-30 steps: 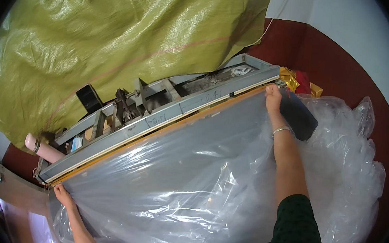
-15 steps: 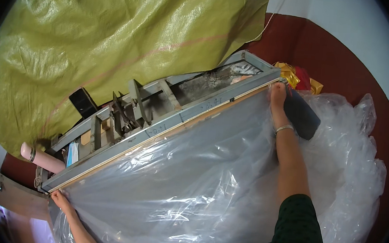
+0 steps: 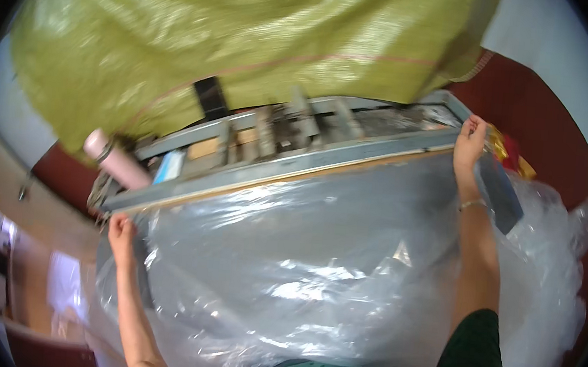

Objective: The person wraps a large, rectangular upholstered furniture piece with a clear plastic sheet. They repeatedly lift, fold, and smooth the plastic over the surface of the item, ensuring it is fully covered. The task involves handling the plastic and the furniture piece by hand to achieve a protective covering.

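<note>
A wide sheet of clear plastic film (image 3: 331,243) spreads in front of me, its far edge along a pale strip (image 3: 294,178) on a long grey metal frame (image 3: 352,152). At the frame's left end my left hand (image 3: 120,235) is closed in a pinch on the film's corner. My right hand (image 3: 470,146) is at the frame's right end, slightly raised, fingers pinched together at the film's other side. What lies between those fingertips is small and blurred. Below the right hand a dark flat panel (image 3: 506,198) hangs beside the frame.
Inside the frame are crossbars, metal parts and a blue-and-white packet (image 3: 169,167). A pink bottle (image 3: 117,161) leans at its left end; a black phone (image 3: 210,97) rests against a yellow woven sheet (image 3: 266,27). Bunched plastic (image 3: 546,254) and gold-and-red wrapping (image 3: 510,152) lie right.
The view has turned, so the frame lies more level and further right. My right hand has risen slightly above the frame's edge; my left stays at the left corner.
</note>
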`<state>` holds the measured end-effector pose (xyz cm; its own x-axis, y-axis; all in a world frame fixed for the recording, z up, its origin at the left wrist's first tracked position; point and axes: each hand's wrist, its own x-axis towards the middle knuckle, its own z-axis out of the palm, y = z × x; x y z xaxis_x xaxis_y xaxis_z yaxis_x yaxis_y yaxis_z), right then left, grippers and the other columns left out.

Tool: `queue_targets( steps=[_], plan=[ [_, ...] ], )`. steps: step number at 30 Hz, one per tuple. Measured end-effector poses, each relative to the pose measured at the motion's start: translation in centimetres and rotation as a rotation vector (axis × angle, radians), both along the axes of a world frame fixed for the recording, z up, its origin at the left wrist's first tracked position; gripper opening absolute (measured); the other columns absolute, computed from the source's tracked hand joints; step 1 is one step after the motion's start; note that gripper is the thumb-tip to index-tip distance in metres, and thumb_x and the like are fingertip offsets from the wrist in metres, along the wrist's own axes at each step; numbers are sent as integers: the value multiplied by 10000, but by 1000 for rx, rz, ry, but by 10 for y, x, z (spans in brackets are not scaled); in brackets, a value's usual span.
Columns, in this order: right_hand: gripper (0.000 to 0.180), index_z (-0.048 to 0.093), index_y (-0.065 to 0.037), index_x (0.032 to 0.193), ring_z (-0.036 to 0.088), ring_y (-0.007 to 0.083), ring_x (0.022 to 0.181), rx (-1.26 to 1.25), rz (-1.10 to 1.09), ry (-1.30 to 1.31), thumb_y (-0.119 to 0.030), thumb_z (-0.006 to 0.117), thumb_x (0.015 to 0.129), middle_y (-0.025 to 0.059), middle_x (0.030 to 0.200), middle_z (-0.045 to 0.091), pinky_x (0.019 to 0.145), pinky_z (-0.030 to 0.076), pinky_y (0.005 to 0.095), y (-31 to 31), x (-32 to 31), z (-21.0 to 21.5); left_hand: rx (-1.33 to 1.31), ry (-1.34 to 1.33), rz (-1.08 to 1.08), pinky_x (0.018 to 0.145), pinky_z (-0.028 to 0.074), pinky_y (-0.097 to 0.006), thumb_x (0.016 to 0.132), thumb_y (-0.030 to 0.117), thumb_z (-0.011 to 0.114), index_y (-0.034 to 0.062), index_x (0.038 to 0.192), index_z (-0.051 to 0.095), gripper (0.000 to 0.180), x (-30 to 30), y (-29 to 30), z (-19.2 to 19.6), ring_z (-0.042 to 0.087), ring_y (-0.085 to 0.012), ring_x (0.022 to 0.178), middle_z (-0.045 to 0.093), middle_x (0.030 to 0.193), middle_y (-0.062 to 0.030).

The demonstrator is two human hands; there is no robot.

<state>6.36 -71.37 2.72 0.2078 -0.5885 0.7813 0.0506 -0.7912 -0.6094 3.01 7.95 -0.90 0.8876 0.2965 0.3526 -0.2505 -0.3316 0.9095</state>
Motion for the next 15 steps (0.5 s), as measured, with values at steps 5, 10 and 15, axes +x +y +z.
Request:
queue_targets(
  steps=[5, 10, 15],
  plan=[
    [126, 561, -23, 897, 574, 198, 770, -86, 847, 158, -112, 597, 816, 81, 832, 587, 722, 450, 299, 239, -20, 80, -27, -184, -22, 640, 402, -206, 855, 27, 519, 55, 878, 490, 46, -79, -23, 62, 474, -70, 685, 495, 768, 8],
    [257, 579, -32, 957, 575, 299, 886, -468, 1285, 302, -203, 643, 776, 136, 924, 585, 751, 463, 387, 442, -64, 76, -66, -260, 15, 684, 402, -202, 856, 23, 521, 60, 891, 487, 61, -131, -23, 80, 478, -67, 731, 502, 798, 4],
    [248, 599, -28, 894, 586, 206, 713, -220, 1685, 631, -237, 667, 779, 99, 760, 624, 660, 465, 328, 504, -80, 45, 218, -304, 137, 811, 400, -262, 829, 54, 560, 41, 1001, 491, 186, -152, -16, 92, 506, -136, 910, 539, 968, -44]
  ],
)
